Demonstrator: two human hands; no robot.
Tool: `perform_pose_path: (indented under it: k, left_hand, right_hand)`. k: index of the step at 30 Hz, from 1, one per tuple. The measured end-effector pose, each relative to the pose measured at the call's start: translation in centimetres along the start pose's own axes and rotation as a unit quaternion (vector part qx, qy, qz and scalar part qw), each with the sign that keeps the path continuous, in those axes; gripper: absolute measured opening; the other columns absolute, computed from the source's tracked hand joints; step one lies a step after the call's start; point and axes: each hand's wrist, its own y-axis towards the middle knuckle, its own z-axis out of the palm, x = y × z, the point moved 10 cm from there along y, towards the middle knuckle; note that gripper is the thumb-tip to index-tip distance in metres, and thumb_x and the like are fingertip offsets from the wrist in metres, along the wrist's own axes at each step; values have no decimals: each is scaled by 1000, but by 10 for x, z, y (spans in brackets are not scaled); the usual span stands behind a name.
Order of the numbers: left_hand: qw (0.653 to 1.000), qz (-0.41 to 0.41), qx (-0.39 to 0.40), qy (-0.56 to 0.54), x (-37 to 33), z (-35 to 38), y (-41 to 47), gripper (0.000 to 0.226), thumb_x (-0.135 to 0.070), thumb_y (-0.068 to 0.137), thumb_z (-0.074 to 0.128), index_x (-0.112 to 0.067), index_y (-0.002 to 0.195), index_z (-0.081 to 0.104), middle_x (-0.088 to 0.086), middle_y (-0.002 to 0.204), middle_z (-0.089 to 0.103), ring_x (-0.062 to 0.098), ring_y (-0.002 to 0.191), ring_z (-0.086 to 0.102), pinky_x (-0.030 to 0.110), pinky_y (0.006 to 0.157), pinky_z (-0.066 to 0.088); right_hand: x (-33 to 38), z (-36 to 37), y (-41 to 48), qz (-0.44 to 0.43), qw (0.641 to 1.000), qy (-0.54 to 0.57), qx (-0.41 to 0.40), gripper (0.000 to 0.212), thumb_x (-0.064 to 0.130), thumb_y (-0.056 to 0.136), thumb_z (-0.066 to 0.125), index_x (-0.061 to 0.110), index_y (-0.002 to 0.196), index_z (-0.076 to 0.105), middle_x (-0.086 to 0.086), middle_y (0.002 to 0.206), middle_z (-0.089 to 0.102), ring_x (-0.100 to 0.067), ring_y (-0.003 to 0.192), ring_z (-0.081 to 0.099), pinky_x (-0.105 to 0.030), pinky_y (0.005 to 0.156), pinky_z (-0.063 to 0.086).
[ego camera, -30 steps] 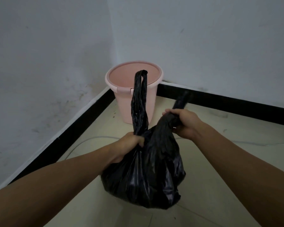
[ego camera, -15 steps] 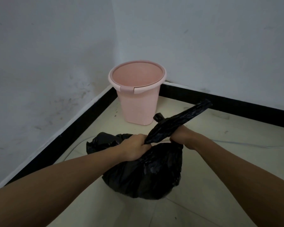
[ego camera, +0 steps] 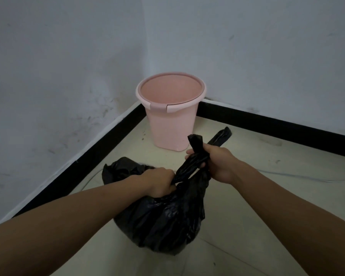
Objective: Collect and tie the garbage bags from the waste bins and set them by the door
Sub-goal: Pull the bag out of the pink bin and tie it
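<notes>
The right hand (ego camera: 217,163) has a closed grip on one twisted bag ear; the left hand (ego camera: 160,183) is clenched on the other. The bag (ego camera: 163,222) sits on the floor (ego camera: 267,226) before the empty bin (ego camera: 170,108). Thin plastic may tear if pulled hard, or the knot may slip loose.

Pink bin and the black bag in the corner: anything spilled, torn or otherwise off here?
Nothing stands out. The pink bin stands upright and unlined in the corner. The black bag rests on the floor with no visible tear or spill, both hands gripping its twisted handles. The wall is scuffed.
</notes>
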Motion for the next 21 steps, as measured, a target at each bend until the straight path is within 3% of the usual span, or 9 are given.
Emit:
perform_pose_path:
  k: [2,4,7,9,11,13,16,18,21]
  left_hand:
    - [995,-20,37,-96,11,2,-1,18,-26,93,51,-9,94,57,9,96,61,22,90,57,28,74,40]
    - [976,-54,63,-201,25,6,-3,19,-19,93,54,-9,107,63,5,100,63,20,93,58,27,81,45]
    - [930,-98,52,-349,42,7,-4,23,-7,88,57,-1,108,67,17,106,69,29,93,65,41,89,54]
    - [891,-108,32,-440,46,2,-2,21,1,82,60,4,101,69,24,99,70,33,86,66,49,88,55]
    - [842,-103,24,-530,44,-3,1,22,7,77,63,3,97,68,22,89,69,33,82,66,48,87,55]
    - [813,-80,20,-576,37,-10,3,24,9,74,61,5,97,68,20,85,68,31,79,66,42,85,55]
    - [797,-49,47,-600,18,-10,-4,13,9,78,56,2,83,66,16,75,70,26,68,66,33,76,55]
    - [787,-38,113,-605,-2,-1,-13,6,-3,80,60,-2,78,65,12,73,70,23,66,67,30,73,55]
    - [758,-37,196,-621,-13,12,-19,34,-40,88,56,-7,86,65,11,85,69,23,81,66,32,82,52]
  right_hand:
    - [5,12,-8,-13,996,-27,80,42,45,98,46,12,97,72,-6,105,74,-10,56,42,-26,64,37]
    - [9,18,-16,-22,986,-110,127,35,42,93,56,12,100,73,-7,112,71,-14,68,54,-30,72,47]
    - [8,20,-26,-27,955,-262,134,33,33,89,66,5,103,73,-13,109,72,-25,96,68,-39,91,54]
    - [9,25,-30,-47,931,-337,130,28,29,87,69,5,100,74,-10,95,73,-18,85,69,-30,80,56]
    - [17,23,-26,-91,927,-354,86,15,21,82,76,8,89,76,-6,79,72,-12,71,65,-23,68,53]
    - [29,8,-17,-156,909,-386,-7,8,15,76,79,9,81,76,-6,76,72,-14,69,66,-26,68,52]
    - [45,-3,-17,-264,794,-530,-140,14,21,73,77,14,75,65,-6,75,68,-24,73,64,-33,63,49]
    - [52,1,-29,-354,737,-545,-184,18,11,73,71,18,81,56,-4,70,61,-29,66,59,-35,57,42]
    - [60,-1,-45,-437,723,-490,-216,31,0,66,60,18,82,42,0,64,53,-29,54,51,-38,50,40]
